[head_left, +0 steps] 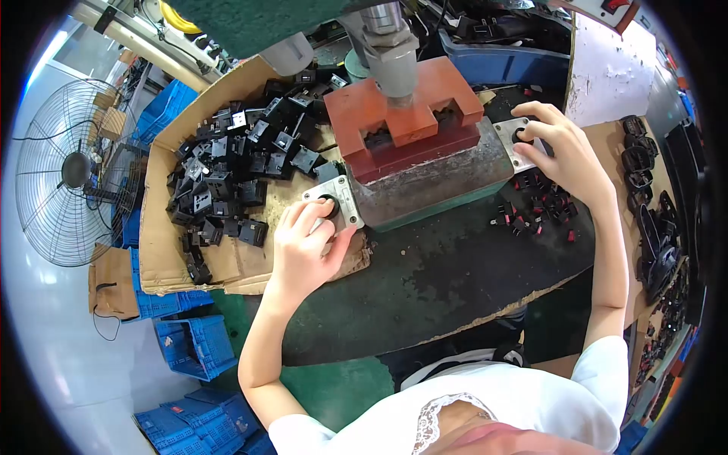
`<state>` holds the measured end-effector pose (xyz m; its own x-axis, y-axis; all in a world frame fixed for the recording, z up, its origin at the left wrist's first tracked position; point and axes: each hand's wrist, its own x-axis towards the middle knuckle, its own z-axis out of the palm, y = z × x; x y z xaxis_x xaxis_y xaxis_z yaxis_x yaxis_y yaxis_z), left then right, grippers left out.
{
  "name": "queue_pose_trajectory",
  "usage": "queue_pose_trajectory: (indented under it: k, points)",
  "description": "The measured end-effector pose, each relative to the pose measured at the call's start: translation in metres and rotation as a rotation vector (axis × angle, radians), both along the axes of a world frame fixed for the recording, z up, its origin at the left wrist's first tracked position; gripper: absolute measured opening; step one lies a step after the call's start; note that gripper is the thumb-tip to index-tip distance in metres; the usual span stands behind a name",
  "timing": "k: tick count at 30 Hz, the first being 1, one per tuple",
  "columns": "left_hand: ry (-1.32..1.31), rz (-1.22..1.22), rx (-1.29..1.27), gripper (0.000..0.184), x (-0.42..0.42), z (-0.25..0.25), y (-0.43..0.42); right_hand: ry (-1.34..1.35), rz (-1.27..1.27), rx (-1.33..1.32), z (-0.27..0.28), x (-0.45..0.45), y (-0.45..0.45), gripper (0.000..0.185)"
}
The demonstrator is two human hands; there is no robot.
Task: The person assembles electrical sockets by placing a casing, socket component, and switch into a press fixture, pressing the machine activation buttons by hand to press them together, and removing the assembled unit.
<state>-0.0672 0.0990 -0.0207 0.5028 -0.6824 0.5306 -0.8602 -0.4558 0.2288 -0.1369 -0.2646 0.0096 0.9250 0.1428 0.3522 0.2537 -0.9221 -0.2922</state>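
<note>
1. Across the middle stretches a dark counter [455, 265], its near edge ragged.
2. On its left, a cut-down cardboard box [161, 227] carries a heap of black plastic parts [243, 163].
3. Between the two hands sits a long metal base [440, 182], its lower edge green.
4. Just over that base is a notched red block [413, 130], with a thick metal shaft [390, 61] meeting its top.
5. The right hand [569, 155] is spread, fingers arched and thumb apart, fingertips at its button. The left hand [303, 246] is curved and loosely spread, a fingertip on its button, thumb beside the plate.
6. Two screwed-down metal plates, left plate [348, 206] and right plate [519, 159], flank the base.
7. Small red-and-black pieces [535, 208] lie scattered below the right hand.
8. Each plate bears one round black button: left button [331, 205], right button [520, 136].
</note>
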Motion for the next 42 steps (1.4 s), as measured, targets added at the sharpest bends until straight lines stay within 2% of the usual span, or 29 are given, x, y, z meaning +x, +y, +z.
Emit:
queue_pose_trajectory:
  k: [4,7,9,11,14,18,20,22,25,26,28,30,32,33,34,36,38,40,41,42]
  points:
    - [0.023,-0.016,-0.052,0.018,0.011,0.003,0.001,0.139,-0.124,0.150,-0.001,0.003,0.001,0.017]
    - [0.152,-0.015,-0.228,0.017,0.035,0.009,-0.005,0.007,-0.166,0.256,-0.019,-0.002,0.007,0.024]
    - [0.262,-0.007,-0.293,0.031,0.049,0.012,-0.018,-0.094,-0.184,0.332,-0.028,-0.005,0.009,0.035]
    - [0.333,-0.090,-0.273,0.053,0.061,0.015,-0.036,-0.090,-0.201,0.352,-0.030,-0.007,0.011,0.036]
    - [0.371,-0.158,-0.134,0.052,0.071,0.029,-0.060,-0.099,-0.202,0.372,-0.032,-0.007,0.011,0.037]
    - [0.581,-0.066,-0.239,0.051,0.070,0.034,-0.077,-0.095,-0.190,0.391,-0.034,-0.008,0.009,0.038]
    - [0.465,-0.167,-0.382,0.050,0.074,0.029,-0.079,-0.087,-0.189,0.401,-0.034,-0.008,0.008,0.038]
    - [0.502,-0.135,-0.358,0.057,0.068,0.027,-0.075,-0.077,-0.189,0.413,-0.035,-0.009,0.007,0.038]
    - [0.049,-0.041,-0.299,0.056,0.053,0.026,-0.071,-0.077,-0.188,0.407,-0.036,-0.009,0.006,0.037]
    - [0.047,-0.039,-0.299,0.056,0.050,0.026,-0.070,-0.065,-0.189,0.407,-0.035,-0.009,0.006,0.037]
    - [-0.162,-0.095,-0.358,0.050,0.044,0.026,-0.068,-0.053,-0.186,0.409,-0.033,-0.012,0.008,0.036]
    - [-0.170,-0.102,-0.356,0.048,0.038,0.022,-0.062,-0.082,-0.242,0.277,-0.028,-0.016,0.010,0.039]
    - [-0.313,-0.175,-0.392,0.046,0.034,0.015,-0.054,-0.199,-0.322,0.199,-0.028,-0.026,0.006,0.042]
    - [-0.347,-0.182,-0.407,0.044,0.030,0.014,-0.050,-0.143,-0.417,0.229,-0.029,-0.035,0.004,0.048]
    - [-0.352,-0.173,-0.408,0.044,0.027,0.014,-0.046,-0.145,-0.407,0.228,-0.029,-0.045,0.003,0.048]
    - [-0.422,-0.181,-0.387,0.044,0.020,0.015,-0.035,-0.113,-0.646,0.023,-0.032,-0.064,-0.003,0.056]
    - [-0.430,-0.156,-0.367,0.043,0.011,0.019,-0.025,-0.122,-0.686,-0.077,-0.033,-0.086,-0.029,0.063]
    - [-0.328,-0.127,-0.371,0.043,0.003,0.023,-0.016,-0.069,-0.995,-0.596,-0.054,-0.112,-0.082,0.064]
    - [-0.276,-0.098,-0.366,0.047,0.001,0.023,-0.011,0.032,-1.124,-0.633,-0.062,-0.124,-0.116,0.067]
    - [-0.280,-0.096,-0.365,0.047,-0.003,0.025,-0.007,-0.113,-1.160,-0.569,-0.081,-0.140,-0.146,0.068]
